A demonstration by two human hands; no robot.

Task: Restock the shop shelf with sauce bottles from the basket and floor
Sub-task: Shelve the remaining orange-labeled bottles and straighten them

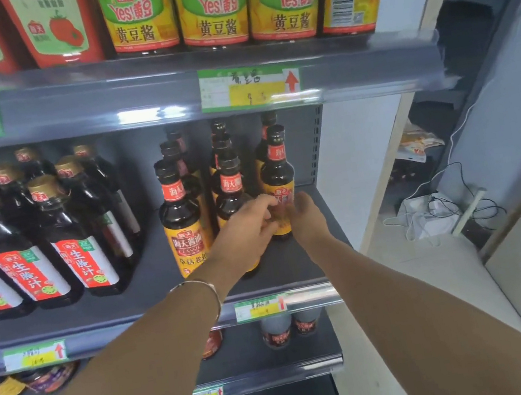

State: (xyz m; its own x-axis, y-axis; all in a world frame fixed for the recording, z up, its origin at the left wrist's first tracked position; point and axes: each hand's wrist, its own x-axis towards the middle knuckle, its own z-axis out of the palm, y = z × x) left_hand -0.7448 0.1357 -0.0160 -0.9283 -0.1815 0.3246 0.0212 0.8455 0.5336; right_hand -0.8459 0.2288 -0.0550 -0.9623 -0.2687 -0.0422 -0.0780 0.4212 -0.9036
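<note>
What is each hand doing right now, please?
Left hand: fingers curled round the soy sauce bottle.
Right hand: at the same bottle's right side; grip too blurred to tell.

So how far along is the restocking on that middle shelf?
Done: three rows of yellow-label sauce bottles stand on the middle shelf. In hand: the left hand curls round the front right bottle, with the right hand at its side, grip blurred. Left: bare shelf in front of it; the remaining stock is out of view.
</note>
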